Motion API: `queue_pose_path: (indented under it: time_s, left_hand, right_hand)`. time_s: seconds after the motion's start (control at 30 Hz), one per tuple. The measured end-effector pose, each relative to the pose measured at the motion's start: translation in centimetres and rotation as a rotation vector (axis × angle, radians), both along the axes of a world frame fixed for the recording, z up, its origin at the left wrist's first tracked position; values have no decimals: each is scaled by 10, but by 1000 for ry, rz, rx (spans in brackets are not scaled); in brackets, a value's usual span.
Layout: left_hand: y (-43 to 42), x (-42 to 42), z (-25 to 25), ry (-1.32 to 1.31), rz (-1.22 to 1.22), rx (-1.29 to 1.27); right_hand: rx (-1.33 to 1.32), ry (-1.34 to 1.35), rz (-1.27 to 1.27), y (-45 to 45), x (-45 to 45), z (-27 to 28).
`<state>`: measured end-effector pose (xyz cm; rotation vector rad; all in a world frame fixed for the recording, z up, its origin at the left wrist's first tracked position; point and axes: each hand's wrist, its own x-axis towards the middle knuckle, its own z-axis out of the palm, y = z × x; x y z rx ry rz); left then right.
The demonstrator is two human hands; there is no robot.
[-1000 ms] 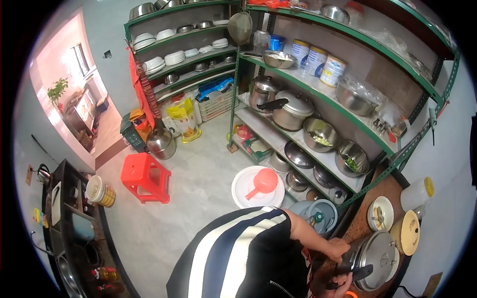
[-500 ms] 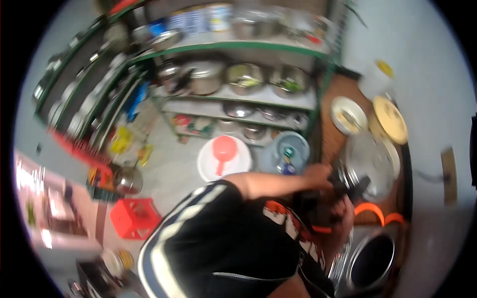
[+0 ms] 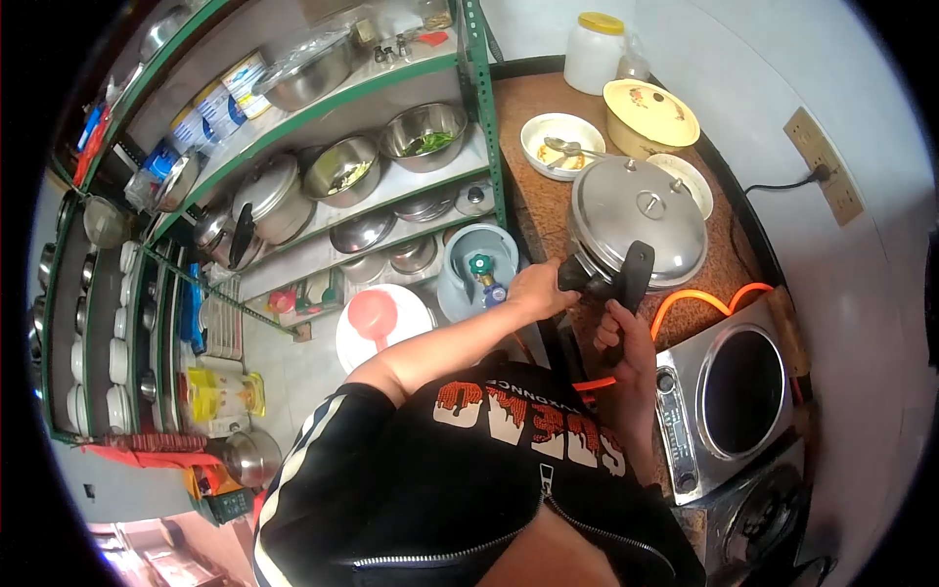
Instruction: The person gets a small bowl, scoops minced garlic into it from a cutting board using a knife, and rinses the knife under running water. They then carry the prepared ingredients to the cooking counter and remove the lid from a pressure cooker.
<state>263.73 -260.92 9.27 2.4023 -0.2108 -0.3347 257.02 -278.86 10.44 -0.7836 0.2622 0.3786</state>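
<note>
A silver pressure cooker (image 3: 626, 210) with its lid on stands on the brown counter at the right. My left hand (image 3: 540, 290) is closed around a short black handle (image 3: 581, 273) at the cooker's near side. My right hand (image 3: 627, 333) grips the long black handle (image 3: 636, 274), which points back toward my body. The two handles sit side by side at an angle, apart at their ends. Beyond the cooker are a white bowl (image 3: 535, 137) with a spoon and food remains, and a yellow lidded pot (image 3: 650, 119).
An induction cooker (image 3: 668, 416) sits near my right arm, with an orange hose (image 3: 685, 296) behind it. Below the counter, a blue-grey tub (image 3: 452, 284) holds a gas valve. Green metal shelves (image 3: 323, 119) carry pots and bowls. A pink dipper (image 3: 372, 313) rests over a white basin.
The view has turned and sharpened, so the shelves now sit further left and the cooker appears higher. Both hands were at the cooker before and remain there.
</note>
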Motion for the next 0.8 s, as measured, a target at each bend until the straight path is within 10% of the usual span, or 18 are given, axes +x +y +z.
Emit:
queue_pose_path:
  time_s: [0.43,0.8]
  left_hand:
    - [7,9,-22,-23,-51,-158]
    - [33,57,-23,561,296,-687]
  right_hand:
    - [-21,23,-17,3,0,4]
    - [-166,44,-71,6,-2,13]
